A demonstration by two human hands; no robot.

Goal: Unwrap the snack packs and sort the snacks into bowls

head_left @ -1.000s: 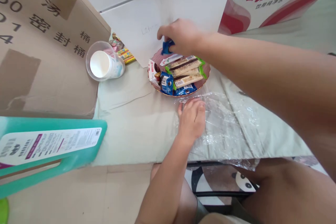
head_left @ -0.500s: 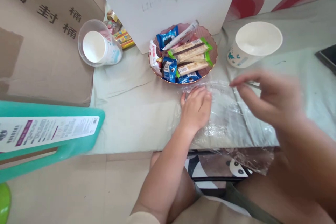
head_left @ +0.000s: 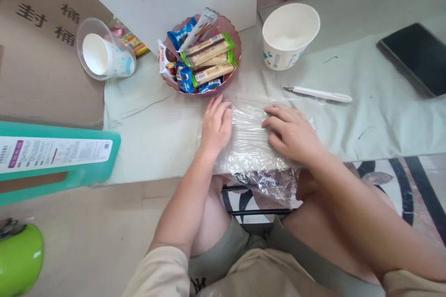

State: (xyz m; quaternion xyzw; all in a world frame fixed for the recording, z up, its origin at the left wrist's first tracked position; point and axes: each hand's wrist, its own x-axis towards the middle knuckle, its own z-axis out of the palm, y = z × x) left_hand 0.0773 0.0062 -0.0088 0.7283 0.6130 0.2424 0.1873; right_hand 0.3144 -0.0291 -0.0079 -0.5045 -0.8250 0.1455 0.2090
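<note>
On the table (head_left: 156, 148), clear plastic film (head_left: 249, 144) is pressed, ungripped, under the flat-open left hand (head_left: 216, 125) and right hand (head_left: 292, 132); "封桶" is printed on a brown cardboard box (head_left: 42, 79).

Table (head_left: 365, 125) bears wrap (head_left: 249, 141), dish (head_left: 238, 51), cup (head_left: 290, 32), pen (head_left: 318, 94), phone (head_left: 414, 58).

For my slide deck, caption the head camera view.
Left hand and right hand rest flat on plastic wrap beside a snack dish.

Cardboard box (head_left: 42, 65), far left of and beyond the fingers (head_left: 219, 106) of the left hand (head_left: 213, 130): 封桶, 桶 legible; label (head_left: 55, 153) on teal container (head_left: 87, 176) further left and snack wrappers (head_left: 205, 58) just beyond fingertips: print illegible.
</note>
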